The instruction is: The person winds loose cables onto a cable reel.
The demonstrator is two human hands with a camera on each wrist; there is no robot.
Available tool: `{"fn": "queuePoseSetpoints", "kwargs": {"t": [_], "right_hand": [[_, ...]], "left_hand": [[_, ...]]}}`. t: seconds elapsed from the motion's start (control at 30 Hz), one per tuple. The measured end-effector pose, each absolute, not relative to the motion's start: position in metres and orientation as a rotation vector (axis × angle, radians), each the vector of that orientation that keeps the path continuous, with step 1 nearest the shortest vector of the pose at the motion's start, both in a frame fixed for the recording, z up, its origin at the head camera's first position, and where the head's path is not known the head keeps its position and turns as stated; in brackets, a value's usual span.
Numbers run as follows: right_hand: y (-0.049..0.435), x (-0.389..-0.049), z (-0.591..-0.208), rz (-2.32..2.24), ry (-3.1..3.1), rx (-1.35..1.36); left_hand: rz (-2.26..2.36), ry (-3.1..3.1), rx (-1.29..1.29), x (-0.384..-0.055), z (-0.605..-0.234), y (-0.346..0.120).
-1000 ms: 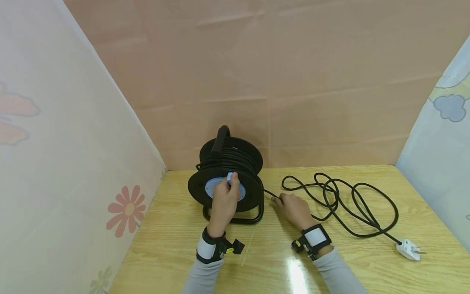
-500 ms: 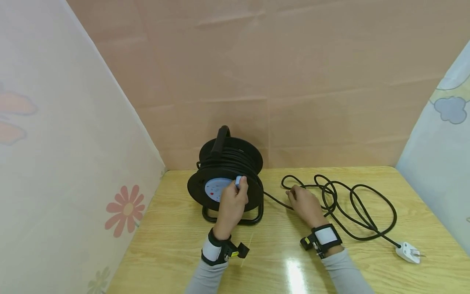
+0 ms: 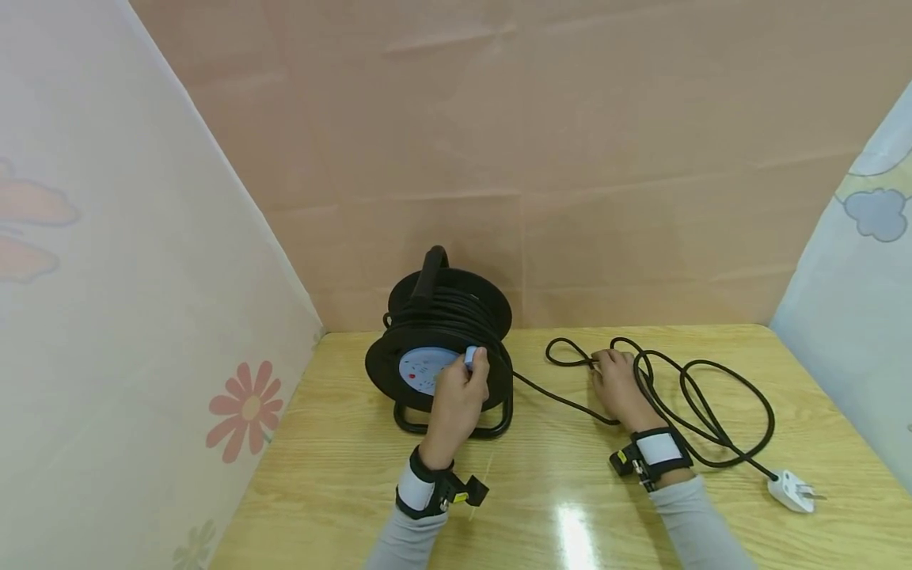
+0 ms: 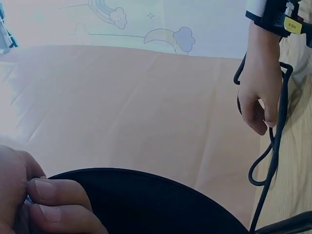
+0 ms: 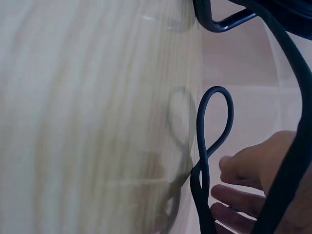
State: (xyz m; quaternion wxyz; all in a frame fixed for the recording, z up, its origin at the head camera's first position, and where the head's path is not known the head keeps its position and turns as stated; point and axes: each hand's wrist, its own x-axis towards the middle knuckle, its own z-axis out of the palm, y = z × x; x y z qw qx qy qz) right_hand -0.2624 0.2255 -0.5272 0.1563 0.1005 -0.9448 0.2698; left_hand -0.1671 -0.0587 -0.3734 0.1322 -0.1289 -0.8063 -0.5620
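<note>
A black cable reel (image 3: 399, 348) stands on the table, wound with black cable, a light blue socket panel (image 3: 422, 370) on its front. My left hand (image 3: 458, 396) grips the light blue knob (image 3: 470, 356) on the reel's front disc, thumb along its side. In the left wrist view the curled fingers (image 4: 58, 195) mostly hide that knob. My right hand (image 3: 624, 388) is over the loose cable (image 3: 559, 396) right of the reel. In the right wrist view its thumb and fingers are apart beside a cable loop (image 5: 216, 92), with no cable between them.
The loose cable lies in several tangled loops (image 3: 762, 427) on the right of the wooden table (image 3: 527, 507), ending in a white plug (image 3: 792, 491). A brown covering (image 3: 606, 198) rises behind the table. Patterned sheets flank it on the left (image 3: 142, 277) and right.
My left hand has moved rightward with the knob as the reel's disc turned. My right hand has left the stretch of cable near the reel and shifted right, toward the loops.
</note>
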Motion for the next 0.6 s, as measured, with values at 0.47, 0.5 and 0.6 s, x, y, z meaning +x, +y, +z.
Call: {"fn": "queuePoseSetpoints", "kwargs": {"t": [0.47,0.5,0.6], "right_hand": [[0.243,-0.279,-0.531,0.552,-2.843,0.360],[0.243,-0.279,-0.532,0.566,-2.844,0.354],[0.242,-0.282,-0.533,0.623,-2.840,0.323]], "left_hand": [[-1.593,-2.366,-0.408,-0.195,-0.416,-0.058],[-1.596,-2.366,-0.415,-0.195,-0.417,-0.057],[-1.596,-2.375,-0.419,-0.194,-0.417,-0.057]]}}
